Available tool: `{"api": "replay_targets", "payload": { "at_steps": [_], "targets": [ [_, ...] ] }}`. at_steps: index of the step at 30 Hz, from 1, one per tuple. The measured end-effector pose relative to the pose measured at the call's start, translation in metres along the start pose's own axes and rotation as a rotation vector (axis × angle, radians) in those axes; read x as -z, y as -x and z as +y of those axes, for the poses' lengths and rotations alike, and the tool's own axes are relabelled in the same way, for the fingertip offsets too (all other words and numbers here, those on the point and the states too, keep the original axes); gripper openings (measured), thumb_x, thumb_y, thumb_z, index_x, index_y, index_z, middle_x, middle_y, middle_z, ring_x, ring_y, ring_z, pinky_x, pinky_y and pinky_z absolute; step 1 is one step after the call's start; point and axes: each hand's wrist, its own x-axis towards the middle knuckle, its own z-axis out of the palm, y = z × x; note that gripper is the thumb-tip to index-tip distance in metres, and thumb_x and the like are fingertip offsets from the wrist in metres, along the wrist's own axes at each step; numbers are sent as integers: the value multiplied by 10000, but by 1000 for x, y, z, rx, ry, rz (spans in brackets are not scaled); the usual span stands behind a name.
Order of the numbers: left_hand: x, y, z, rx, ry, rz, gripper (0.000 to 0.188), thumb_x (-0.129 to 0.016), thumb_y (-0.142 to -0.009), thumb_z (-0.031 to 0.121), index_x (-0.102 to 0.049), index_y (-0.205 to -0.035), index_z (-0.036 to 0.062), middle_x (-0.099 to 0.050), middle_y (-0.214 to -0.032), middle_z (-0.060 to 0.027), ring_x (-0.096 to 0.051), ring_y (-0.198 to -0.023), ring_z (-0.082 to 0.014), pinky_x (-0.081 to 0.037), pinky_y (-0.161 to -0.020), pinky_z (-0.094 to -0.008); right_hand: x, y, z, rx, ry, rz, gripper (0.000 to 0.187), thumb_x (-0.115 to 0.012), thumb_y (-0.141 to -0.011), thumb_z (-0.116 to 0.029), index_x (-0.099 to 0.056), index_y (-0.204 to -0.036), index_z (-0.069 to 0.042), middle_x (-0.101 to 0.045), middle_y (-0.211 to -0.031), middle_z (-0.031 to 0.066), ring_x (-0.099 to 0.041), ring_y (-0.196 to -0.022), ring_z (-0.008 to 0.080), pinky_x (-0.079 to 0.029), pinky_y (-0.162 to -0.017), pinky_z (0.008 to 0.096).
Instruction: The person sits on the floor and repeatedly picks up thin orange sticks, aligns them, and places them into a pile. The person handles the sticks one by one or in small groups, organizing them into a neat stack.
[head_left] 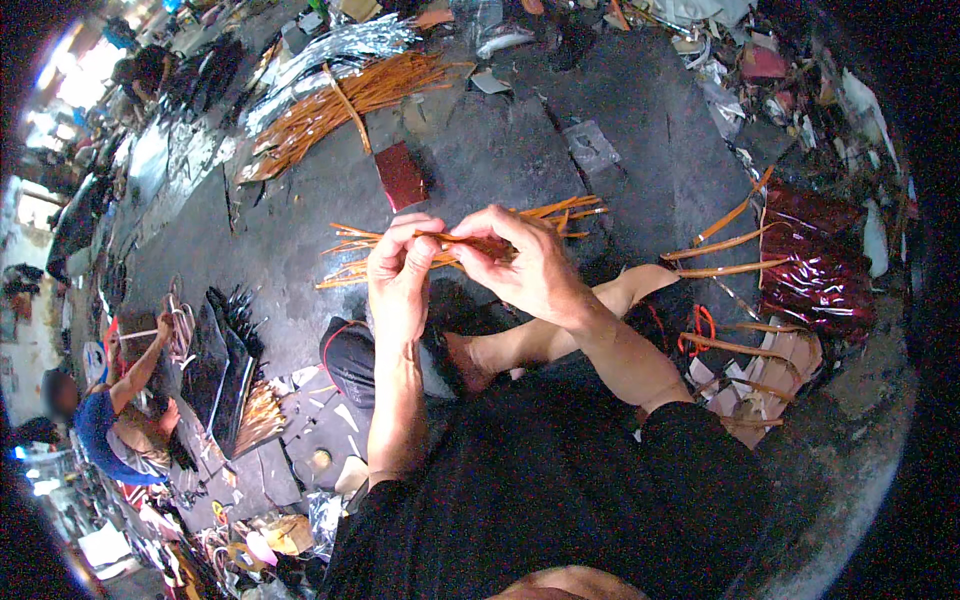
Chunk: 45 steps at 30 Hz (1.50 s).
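My left hand (403, 262) and my right hand (528, 262) are close together in front of me, fingers pinched. Between them they grip a thin orange-brown strip (440, 239), leather-like in look; its ends are partly covered by my fingers. Just beneath and beyond the hands, a loose bundle of similar strips (350, 273) is spread on the dark floor. My bare leg (525, 345) lies bent below the right forearm. Past the strips sits a dark red rectangular piece (401, 176).
A larger pile of orange-brown strips (335, 112) lies far left, beside silvery strips (345, 45). At right are glossy dark red sheets (815, 260) with brown straps. Another person (115, 435) sits at left near black sheets (215, 375). Scraps (765, 65) line the far right.
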Motion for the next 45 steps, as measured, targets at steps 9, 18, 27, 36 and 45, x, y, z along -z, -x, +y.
{"api": "replay_targets", "payload": {
  "at_steps": [9, 18, 27, 36, 45],
  "targets": [
    [-25, 4, 18, -27, 403, 307, 167, -532, -993, 203, -571, -1054, 53, -660, -979, -97, -649, -951, -228, -507, -893, -358, -29, -9, 3, 323, 294, 119, 179, -699, -792, -55, -576, -921, -59, -633, -806, 90, -668, -707, 261, -528, -602, 353],
    [18, -4, 39, -76, 449, 530, 185, -586, -965, 233, -572, -1094, 101, -638, -963, -23, -634, -894, -163, -535, -765, -253, -15, -2, 8, 371, 336, 33, 252, -724, -719, -9, -589, -923, -70, -628, -798, 80, -657, -693, 254, -527, -604, 351],
    [91, -6, 46, -156, 600, 493, 219, -603, -952, 213, -603, -1106, 57, -654, -1003, -72, -630, -927, -175, -542, -797, -272, -3, 15, 15, 369, 365, -50, 215, -718, -730, -20, -597, -897, -80, -616, -743, 79, -652, -660, 248, -520, -584, 360],
    [158, -3, 57, -211, 621, 512, 193, -621, -932, 186, -629, -1052, 35, -664, -975, -73, -646, -903, -166, -569, -792, -269, 9, 23, 23, 318, 331, -129, 209, -707, -725, 9, -587, -875, -73, -590, -724, 63, -626, -628, 223, -496, -567, 344],
    [222, 8, 62, -235, 488, 603, 184, -641, -915, 185, -633, -999, 22, -658, -960, -69, -644, -882, -164, -589, -749, -247, 27, 35, 30, 275, 371, -175, 191, -707, -737, -11, -588, -877, -65, -602, -743, 69, -638, -644, 234, -498, -569, 352]
  ]
}}
